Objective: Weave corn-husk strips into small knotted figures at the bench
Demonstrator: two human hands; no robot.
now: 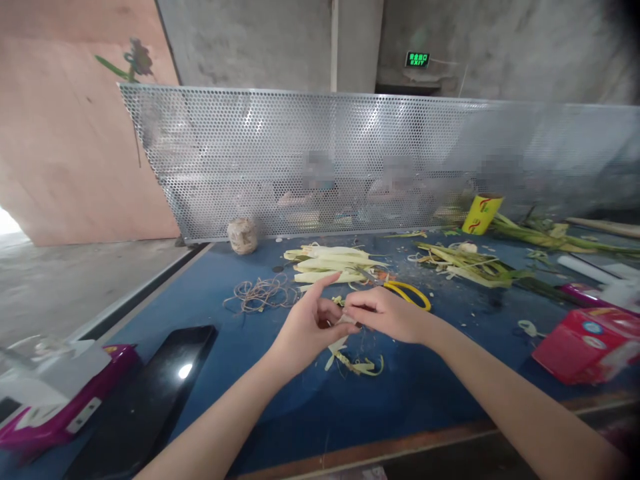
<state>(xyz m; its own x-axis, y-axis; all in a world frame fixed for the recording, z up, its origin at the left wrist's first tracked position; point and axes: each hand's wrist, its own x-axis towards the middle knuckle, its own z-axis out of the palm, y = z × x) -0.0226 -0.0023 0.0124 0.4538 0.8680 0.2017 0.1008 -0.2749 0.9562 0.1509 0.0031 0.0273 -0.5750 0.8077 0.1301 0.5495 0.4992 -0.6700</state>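
Observation:
My left hand point(305, 327) and my right hand point(393, 313) meet over the blue table, fingers pinched together on a small pale husk strip point(346, 323). Fingers hide part of that strip. Just below them is a twisted, braided-looking piece of pale green husk point(355, 365); whether it joins the held strip I cannot tell. Beyond my hands lies a pile of pale husks point(333, 261), side by side. Yellow-handled scissors point(414, 295) rest behind my right hand, their blades pointing toward the pile. Left of the pile is a loose tangle of brown twine point(260, 295).
A perforated metal screen point(280, 153) borders the table's back, with blurred people behind it. A phone-like black slab point(150, 393) and purple-and-white device point(65, 400) lie left. Rightward are a red package point(587, 343), greener husks point(465, 262), and a yellow roll point(483, 215). A whitish lump point(243, 237) stands back left.

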